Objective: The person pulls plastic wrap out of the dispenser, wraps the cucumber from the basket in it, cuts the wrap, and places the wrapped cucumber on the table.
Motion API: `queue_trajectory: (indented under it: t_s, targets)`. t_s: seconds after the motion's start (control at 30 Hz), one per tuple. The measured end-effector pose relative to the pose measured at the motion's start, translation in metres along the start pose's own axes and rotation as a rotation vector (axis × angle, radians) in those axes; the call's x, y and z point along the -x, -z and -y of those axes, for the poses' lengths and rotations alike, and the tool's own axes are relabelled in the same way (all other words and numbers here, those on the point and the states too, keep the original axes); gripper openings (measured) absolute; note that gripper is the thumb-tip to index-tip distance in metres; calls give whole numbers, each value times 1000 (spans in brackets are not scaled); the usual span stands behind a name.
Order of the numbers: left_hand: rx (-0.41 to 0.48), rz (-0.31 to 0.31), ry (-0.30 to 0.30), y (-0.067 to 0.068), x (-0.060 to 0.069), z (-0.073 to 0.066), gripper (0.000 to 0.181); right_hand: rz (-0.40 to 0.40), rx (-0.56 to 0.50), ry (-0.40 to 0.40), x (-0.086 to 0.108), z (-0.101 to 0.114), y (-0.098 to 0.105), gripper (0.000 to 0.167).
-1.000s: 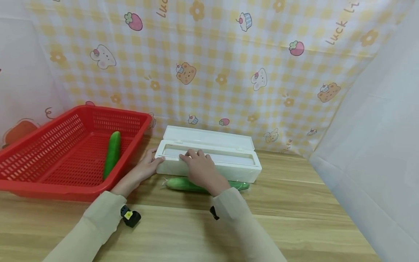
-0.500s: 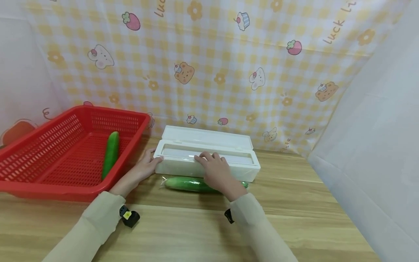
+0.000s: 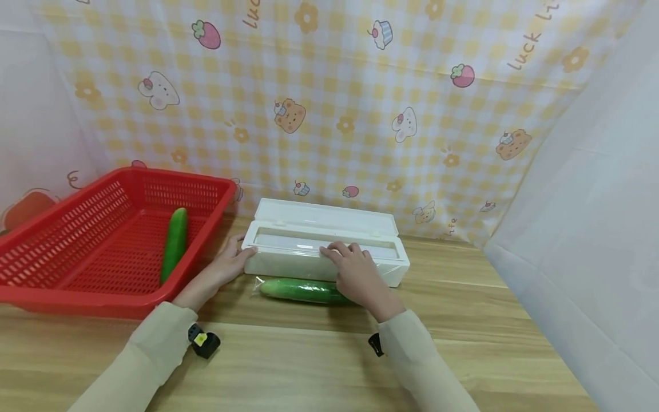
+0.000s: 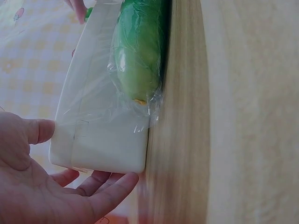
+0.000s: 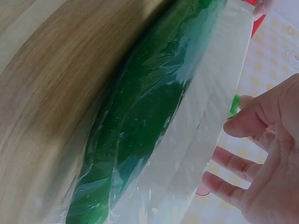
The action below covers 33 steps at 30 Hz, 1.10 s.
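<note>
A long white cling film box [image 3: 288,263] lies on the wooden table with its hinged lid [image 3: 329,216] raised at the back. My left hand [image 3: 231,264] grips the box's left end, thumb at the front edge and fingers round the end. At the front top edge, right of the middle, my right hand [image 3: 357,274] pinches a small green slide cutter [image 5: 234,106] between thumb and forefinger. Along the box's front lies a cucumber [image 3: 304,290] covered in clear film [image 4: 140,119]; the right hand hides its right end in the head view.
To the left stands a red plastic basket [image 3: 139,298] with one bare cucumber [image 3: 175,243] in it. A checked cloth [image 3: 329,114] hangs close behind the box, and a white sheet [image 3: 582,229] closes off the right side. Wooden tabletop [image 3: 288,360] extends in front.
My right hand has slid to the right along the box's front edge, from left of its middle to right of it. The left hand keeps its grip on the left end.
</note>
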State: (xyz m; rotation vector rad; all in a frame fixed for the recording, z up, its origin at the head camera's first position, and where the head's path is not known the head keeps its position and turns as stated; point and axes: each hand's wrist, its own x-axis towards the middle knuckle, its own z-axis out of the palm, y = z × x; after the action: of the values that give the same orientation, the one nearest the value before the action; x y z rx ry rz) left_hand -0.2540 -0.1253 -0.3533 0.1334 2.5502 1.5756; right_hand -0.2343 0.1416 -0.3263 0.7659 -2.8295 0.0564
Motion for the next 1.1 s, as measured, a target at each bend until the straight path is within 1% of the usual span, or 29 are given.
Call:
queue_trajectory:
  t_s: [0.27,0.53,0.63,0.87,1.1]
  targets:
    - [1,5,2,2,-1,1,63,-43,-13,-2,2,-3,-1,56]
    - [30,-2,-10,0,-1,1,62,-51,-19,-21,4,-3,-3,51]
    - [16,-12,-14,0,0,1,62,-59,-23,-26,4,-4,-4,48]
    - [-9,-25,5,1,1,1,61,-80,-31,-11,5,-6,-6,44]
    - [-16,-47,-19,0,-1,2,61,-92,-38,-19,9,-11,-4,45]
